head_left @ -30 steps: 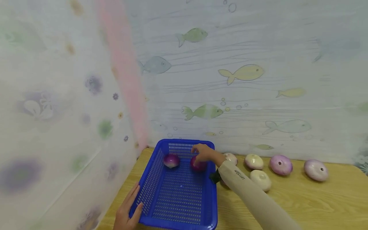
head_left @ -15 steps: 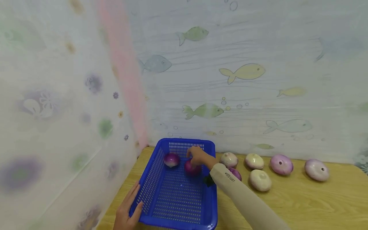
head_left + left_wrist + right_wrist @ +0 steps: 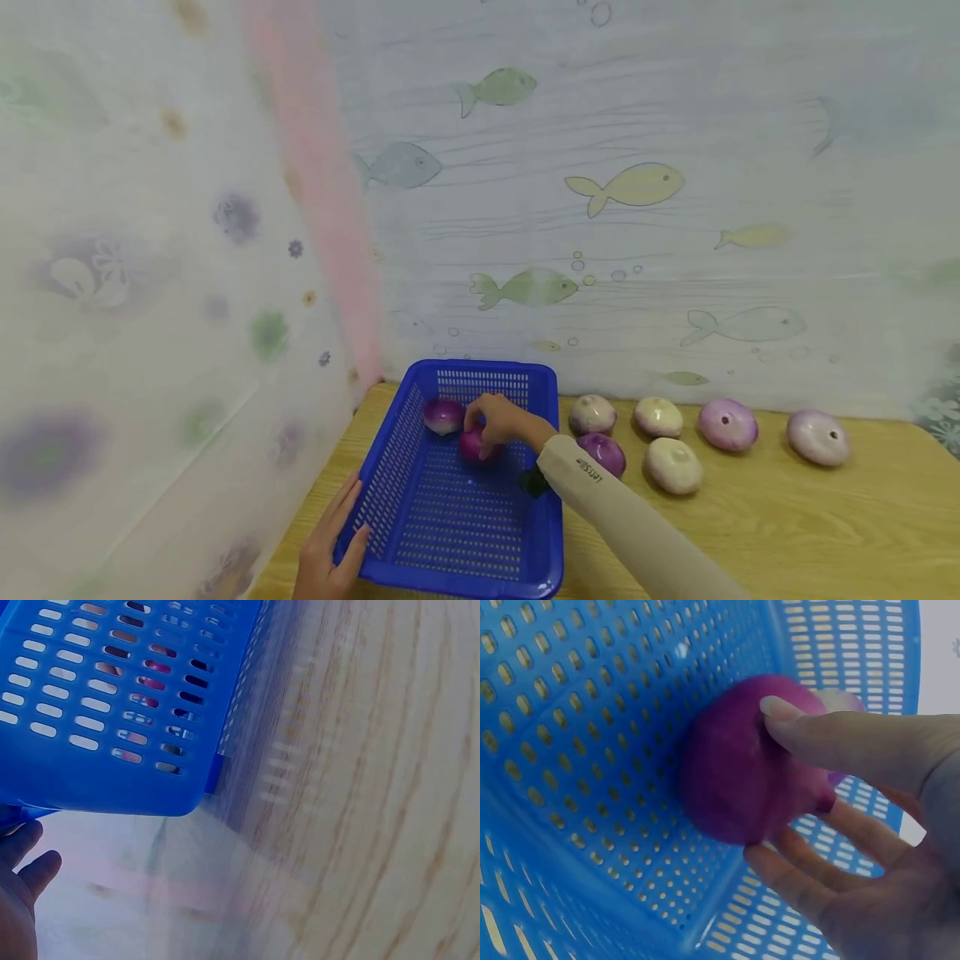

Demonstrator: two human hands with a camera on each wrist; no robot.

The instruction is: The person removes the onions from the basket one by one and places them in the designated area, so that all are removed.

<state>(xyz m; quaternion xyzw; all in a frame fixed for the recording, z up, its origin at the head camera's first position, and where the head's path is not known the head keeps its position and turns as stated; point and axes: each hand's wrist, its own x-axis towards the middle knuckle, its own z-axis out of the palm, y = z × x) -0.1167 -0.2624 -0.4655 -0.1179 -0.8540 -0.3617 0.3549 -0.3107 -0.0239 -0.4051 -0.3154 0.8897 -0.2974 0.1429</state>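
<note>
Inside the blue plastic basket, my right hand holds a purple onion low over the slotted floor. The right wrist view shows its thumb on one side of this onion and the fingers below, by the pointed tip. Just left of it lies another onion, purple above and pale beneath. My left hand rests against the basket's left side near the front corner, fingers straight. Part of that hand shows at the rim in the left wrist view.
Right of the basket, a purple onion and several paler ones, such as a whitish onion, lie on the wooden table. A fish-patterned sheet hangs behind. A dark strapped object sits under the right wrist.
My right hand has moved left inside the basket with the purple onion, toward the other onion. The sleeve now uncovers the purple onion on the table. My left hand stays at the basket.
</note>
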